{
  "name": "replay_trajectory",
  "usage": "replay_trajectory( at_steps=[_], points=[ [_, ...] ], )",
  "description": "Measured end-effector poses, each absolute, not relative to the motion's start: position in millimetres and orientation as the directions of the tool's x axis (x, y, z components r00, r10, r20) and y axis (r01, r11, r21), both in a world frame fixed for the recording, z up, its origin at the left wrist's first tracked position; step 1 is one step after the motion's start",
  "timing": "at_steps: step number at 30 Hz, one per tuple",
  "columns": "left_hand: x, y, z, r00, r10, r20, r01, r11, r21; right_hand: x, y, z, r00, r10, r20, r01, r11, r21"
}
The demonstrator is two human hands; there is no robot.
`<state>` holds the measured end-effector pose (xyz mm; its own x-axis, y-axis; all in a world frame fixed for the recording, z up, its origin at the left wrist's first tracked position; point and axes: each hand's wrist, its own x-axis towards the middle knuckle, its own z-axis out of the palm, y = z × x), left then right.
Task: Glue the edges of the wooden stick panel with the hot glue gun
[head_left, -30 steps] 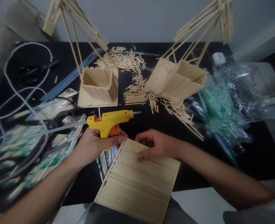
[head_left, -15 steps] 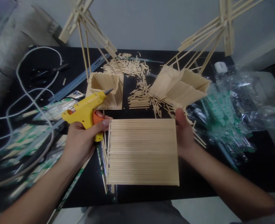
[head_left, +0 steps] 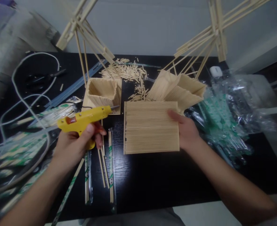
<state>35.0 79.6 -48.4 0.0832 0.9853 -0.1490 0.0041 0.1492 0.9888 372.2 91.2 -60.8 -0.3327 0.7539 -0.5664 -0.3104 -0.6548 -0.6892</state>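
Observation:
My left hand (head_left: 78,141) is closed round the grip of a yellow glue gun (head_left: 84,118), whose nozzle points right. In my right hand (head_left: 186,127) is a flat panel of wooden sticks (head_left: 150,128), gripped at its right edge with the thumb on top. The panel's sticks run side to side, and a gap separates it from the nozzle. Behind the gun stands an open box of sticks on a base (head_left: 103,91). A second stick structure (head_left: 176,86) leans beyond the panel.
Cut stick pieces (head_left: 124,70) lie in a heap at the back. Wrapped chopsticks (head_left: 111,166) and loose sticks lie on the black table (head_left: 148,185). Crumpled plastic wrappers (head_left: 223,116) cover the right side, and a white cable (head_left: 23,97) loops at the left. Tall stick frames (head_left: 76,23) rise behind.
My left hand has let go of the panel's left edge and moved left with the glue gun. The panel has moved up and away in my right hand, whose thumb now lies over it.

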Motion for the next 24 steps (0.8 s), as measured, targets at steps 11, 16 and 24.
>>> replay_trajectory(
  at_steps=[11, 16, 24],
  points=[
    [25.6, 78.3, -49.8, 0.169, 0.959, -0.226, 0.076, 0.216, 0.973, 375.7, 95.2, -66.1, -0.213, 0.807, -0.550, -0.401, -0.586, -0.704],
    [22.0, 79.7, -48.6, 0.162, 0.967, -0.199, 0.085, 0.187, 0.979, 376.4, 95.9, -66.3, -0.231, 0.808, -0.542, -0.420, -0.585, -0.694],
    [17.6, 78.8, -52.4, 0.155, 0.960, -0.232, 0.102, 0.218, 0.971, 375.1, 94.9, -65.2, -0.175, 0.814, -0.554, -0.458, -0.565, -0.686]
  ],
)
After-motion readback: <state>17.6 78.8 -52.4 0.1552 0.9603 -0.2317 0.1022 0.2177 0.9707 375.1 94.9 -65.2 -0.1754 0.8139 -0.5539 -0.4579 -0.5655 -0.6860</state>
